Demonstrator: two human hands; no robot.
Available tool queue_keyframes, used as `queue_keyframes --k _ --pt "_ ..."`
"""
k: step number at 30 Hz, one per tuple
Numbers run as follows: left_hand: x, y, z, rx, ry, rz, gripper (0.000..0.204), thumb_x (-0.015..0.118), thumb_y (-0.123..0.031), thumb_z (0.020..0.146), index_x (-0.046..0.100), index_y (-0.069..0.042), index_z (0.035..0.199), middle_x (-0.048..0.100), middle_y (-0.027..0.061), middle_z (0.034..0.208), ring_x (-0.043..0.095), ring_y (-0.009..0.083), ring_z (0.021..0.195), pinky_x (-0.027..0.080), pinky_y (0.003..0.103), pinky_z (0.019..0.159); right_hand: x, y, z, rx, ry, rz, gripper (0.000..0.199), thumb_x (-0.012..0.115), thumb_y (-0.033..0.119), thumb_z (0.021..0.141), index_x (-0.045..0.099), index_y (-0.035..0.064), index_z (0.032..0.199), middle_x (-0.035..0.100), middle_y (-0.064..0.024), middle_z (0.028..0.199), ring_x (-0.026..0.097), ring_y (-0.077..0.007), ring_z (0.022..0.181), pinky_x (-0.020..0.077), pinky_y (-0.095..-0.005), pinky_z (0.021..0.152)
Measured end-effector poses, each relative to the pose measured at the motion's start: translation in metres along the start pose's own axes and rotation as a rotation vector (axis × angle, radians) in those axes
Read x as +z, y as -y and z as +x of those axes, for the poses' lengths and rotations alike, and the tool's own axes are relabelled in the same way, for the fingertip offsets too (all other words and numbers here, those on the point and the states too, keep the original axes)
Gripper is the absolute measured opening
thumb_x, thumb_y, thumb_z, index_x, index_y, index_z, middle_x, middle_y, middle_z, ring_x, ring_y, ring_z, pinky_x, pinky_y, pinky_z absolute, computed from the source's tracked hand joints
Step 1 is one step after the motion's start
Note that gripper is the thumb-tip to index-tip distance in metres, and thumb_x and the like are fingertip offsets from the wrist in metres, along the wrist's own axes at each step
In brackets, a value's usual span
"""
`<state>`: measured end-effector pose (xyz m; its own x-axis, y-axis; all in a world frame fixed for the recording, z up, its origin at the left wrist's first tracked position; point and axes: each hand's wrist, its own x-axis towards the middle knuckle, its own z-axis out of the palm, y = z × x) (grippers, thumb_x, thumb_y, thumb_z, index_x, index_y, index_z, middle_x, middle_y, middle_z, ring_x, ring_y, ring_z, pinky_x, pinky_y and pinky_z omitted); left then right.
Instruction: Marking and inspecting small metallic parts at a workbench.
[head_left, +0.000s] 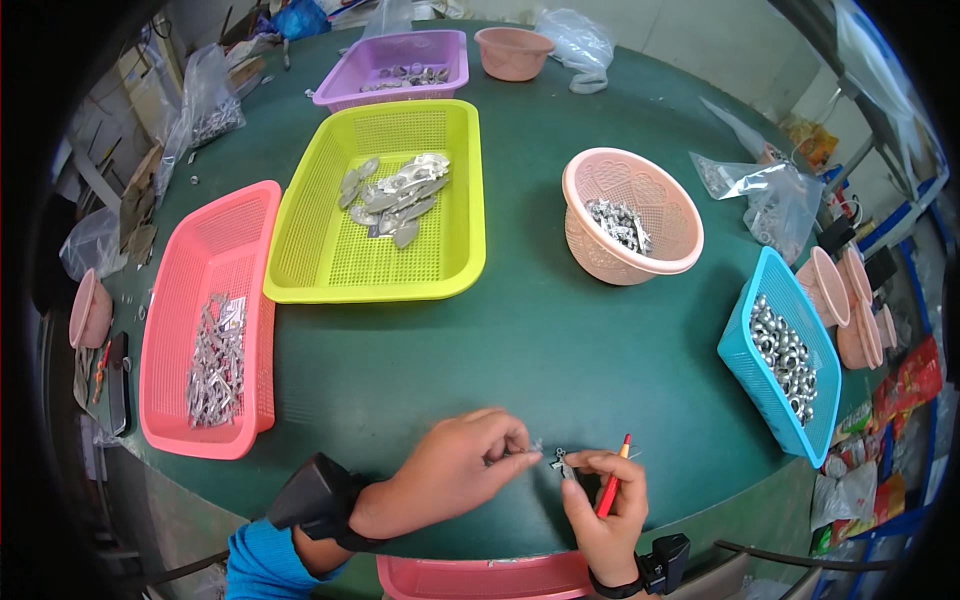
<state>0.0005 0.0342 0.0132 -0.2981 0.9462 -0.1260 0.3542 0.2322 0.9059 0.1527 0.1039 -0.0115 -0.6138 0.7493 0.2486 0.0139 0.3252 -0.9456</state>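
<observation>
Near the table's front edge, my left hand (450,470) is closed, thumb and forefinger pinched together. A tiny pale bit shows at its fingertips, too small to make out. Just to its right, my right hand (608,505) pinches a small silver metal piece (559,461) with a cut-out shape between thumb and forefinger. A red pen-like tool (607,494) with a pale collar and red end is tucked between the fingers of that same hand. The two hands' fingertips are close together, slightly above the green table (400,370).
Baskets with metal parts stand around: pink (160,360) at left, yellow-green (470,270) beyond, purple (455,55) at the back, round peach (590,262) and blue (735,345) at right. A pink tray (440,580) sits below the front edge. Plastic bags (780,215) lie at far right.
</observation>
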Motion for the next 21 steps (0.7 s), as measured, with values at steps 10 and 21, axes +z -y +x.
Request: queue_keyframes --k 10,21 --pt "0.015 0.006 -0.008 -0.099 0.14 -0.911 0.013 0.053 -0.002 0.073 0.049 0.002 0.085 0.054 0.0061 0.077 0.053 0.009 0.07 0.044 0.02 0.064 -0.003 0.002 -0.007 0.151 0.061 0.319 0.03 0.055 -0.006 0.068 0.039 -0.0017 0.093 0.05 -0.0098 0.08 0.052 -0.0128 0.072 0.0435 -0.0244 0.065" --pt "0.013 0.009 -0.005 -0.082 0.22 -0.845 0.021 0.049 -0.003 0.075 0.048 0.002 0.095 0.054 0.0054 0.082 0.052 0.0081 0.072 0.043 0.02 0.064 -0.005 0.003 -0.003 0.254 0.145 0.462 0.028 0.049 -0.007 0.071 0.037 -0.0024 0.095 0.052 -0.0126 0.08 0.053 -0.0147 0.071 0.0444 -0.0258 0.064"
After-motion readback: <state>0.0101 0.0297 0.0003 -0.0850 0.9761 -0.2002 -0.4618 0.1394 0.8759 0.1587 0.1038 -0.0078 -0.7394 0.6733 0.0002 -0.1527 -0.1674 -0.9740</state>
